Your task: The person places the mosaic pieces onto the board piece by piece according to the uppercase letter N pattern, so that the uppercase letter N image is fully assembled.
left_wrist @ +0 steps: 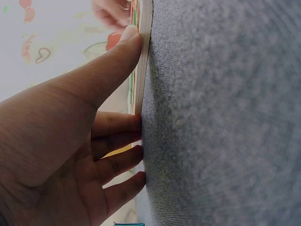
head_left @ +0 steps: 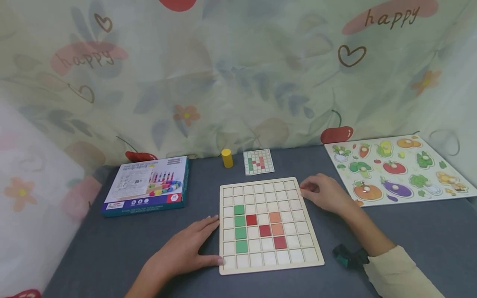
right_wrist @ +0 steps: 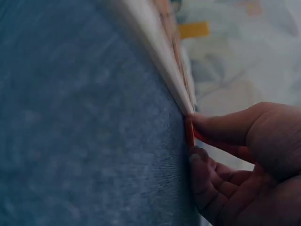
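A wooden grid board (head_left: 272, 263) lies on the table with a column of several green tiles (head_left: 240, 233), three red tiles (head_left: 264, 230) on a diagonal and two orange tiles (head_left: 275, 217). At its left side rests my left hand (head_left: 188, 248), fingers spread along the edge and thumb over the front-left rim; the left wrist view shows that thumb (left_wrist: 129, 40) on the board's side. My right hand (head_left: 328, 192) is by the far right edge. Between its thumb and finger it pinches a small orange tile (right_wrist: 189, 132), close against the board's edge in the right wrist view.
Behind the board are a yellow cylinder (head_left: 227, 158) and a small card (head_left: 258, 162) printed with a coloured grid. A boxed toy set (head_left: 147, 186) lies at left, a vegetable picture board (head_left: 400, 169) at right. A dark strap (head_left: 350, 255) sits near my right sleeve.
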The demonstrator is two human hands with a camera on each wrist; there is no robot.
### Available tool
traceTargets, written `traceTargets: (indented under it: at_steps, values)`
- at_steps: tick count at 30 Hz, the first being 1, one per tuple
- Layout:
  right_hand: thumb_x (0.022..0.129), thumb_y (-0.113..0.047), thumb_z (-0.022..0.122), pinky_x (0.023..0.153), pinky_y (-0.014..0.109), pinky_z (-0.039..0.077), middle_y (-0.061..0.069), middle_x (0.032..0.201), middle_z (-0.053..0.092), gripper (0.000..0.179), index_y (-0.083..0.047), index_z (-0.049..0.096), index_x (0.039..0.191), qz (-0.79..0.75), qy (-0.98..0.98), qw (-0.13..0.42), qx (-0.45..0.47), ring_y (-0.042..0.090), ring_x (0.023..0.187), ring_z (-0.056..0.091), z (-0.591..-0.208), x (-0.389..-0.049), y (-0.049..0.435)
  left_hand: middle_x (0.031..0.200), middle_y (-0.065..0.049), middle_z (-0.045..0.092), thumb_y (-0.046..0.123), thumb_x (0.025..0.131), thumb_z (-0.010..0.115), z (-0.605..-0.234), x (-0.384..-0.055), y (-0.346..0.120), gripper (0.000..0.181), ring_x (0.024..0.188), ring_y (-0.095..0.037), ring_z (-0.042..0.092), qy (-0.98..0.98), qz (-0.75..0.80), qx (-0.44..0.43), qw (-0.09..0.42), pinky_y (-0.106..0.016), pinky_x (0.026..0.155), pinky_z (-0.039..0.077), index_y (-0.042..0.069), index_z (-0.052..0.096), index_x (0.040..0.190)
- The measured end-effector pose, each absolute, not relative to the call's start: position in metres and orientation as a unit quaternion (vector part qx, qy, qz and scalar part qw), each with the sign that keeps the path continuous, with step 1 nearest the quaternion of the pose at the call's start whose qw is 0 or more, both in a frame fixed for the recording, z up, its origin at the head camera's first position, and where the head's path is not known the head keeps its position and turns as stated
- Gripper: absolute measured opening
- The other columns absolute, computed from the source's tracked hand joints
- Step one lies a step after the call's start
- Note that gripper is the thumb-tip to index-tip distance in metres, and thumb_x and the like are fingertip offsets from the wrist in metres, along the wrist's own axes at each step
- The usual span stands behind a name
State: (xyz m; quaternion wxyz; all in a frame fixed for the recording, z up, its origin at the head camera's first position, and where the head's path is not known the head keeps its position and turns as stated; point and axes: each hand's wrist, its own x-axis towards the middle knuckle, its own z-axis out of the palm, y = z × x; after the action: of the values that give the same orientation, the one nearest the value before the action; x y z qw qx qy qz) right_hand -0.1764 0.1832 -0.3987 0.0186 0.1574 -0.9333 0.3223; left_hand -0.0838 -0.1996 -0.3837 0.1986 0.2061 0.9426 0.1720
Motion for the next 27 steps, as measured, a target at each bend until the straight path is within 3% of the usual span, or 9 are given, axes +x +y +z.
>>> traceTargets:
  at_steps: [15,22,27]
  values:
    - [0.084,-0.004,0.077,0.052,0.031,0.048,0.005,0.080,0.059,0.014,0.000,0.069,0.095,0.370,-0.918,-0.041,0.133,0.015,0.058,0.055,-0.402,-0.185,0.194,0.159,-0.005,0.035,0.078,0.078,0.063,-0.384,-0.084,-0.200,0.103,0.143,-0.030,0.035,0.943,0.172,0.211,0.194,-0.057,0.108,0.037,0.014,0.040,0.155]
    - [0.081,0.001,0.078,0.051,0.031,0.048,0.004,0.075,0.060,0.015,0.000,0.068,0.091,0.407,-0.904,-0.044,0.119,0.018,0.057,0.054,-0.406,-0.188,0.197,0.159,-0.005,0.035,0.077,0.078,0.064,-0.383,-0.084,-0.200,0.102,0.144,-0.031,0.034,0.942,0.174,0.209,0.197,-0.057,0.109,0.036,0.013,0.040,0.155]
    - [0.086,-0.001,0.075,0.053,0.032,0.051,0.004,0.074,0.062,0.009,0.001,0.069,0.091,0.435,-0.891,-0.065,0.114,0.020,0.062,0.056,-0.405,-0.188,0.201,0.159,-0.004,0.035,0.078,0.078,0.063,-0.383,-0.084,-0.199,0.103,0.144,-0.031,0.034,0.942,0.172,0.207,0.200,-0.057,0.109,0.036,0.014,0.040,0.155]
